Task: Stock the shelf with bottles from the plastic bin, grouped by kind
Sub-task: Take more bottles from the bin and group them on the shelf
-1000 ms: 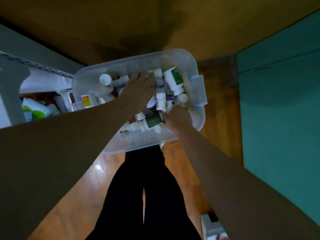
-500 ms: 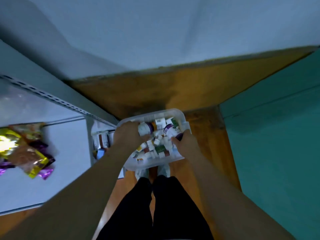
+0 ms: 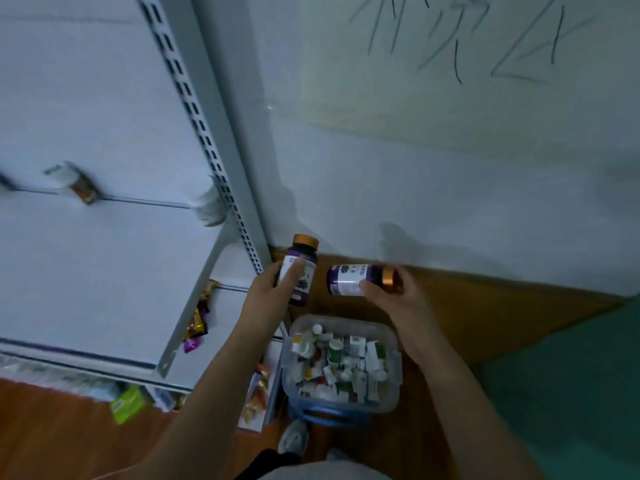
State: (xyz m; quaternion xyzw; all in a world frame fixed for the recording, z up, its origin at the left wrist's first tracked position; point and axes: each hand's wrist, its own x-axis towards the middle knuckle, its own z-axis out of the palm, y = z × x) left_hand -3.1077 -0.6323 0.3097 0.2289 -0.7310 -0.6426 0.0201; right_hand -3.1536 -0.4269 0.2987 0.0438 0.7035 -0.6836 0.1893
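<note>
Now both hands up, apart, each clamped on one purple bottle with gold cap. Left hand (image 3: 273, 289) grips left bottle (image 3: 300, 268), long axis near upright, cap away from body. Right hand (image 3: 388, 292) holds right bottle (image 3: 353, 279) lying sideways, cap toward right. Shelf (image 3: 104, 254) lies to left of both hands, so left hand nearer; likely it places first. Right bottle probably needs turn to upright before it goes beside. Bin (image 3: 394, 344) with many more bottles below hands, near feet.
</note>
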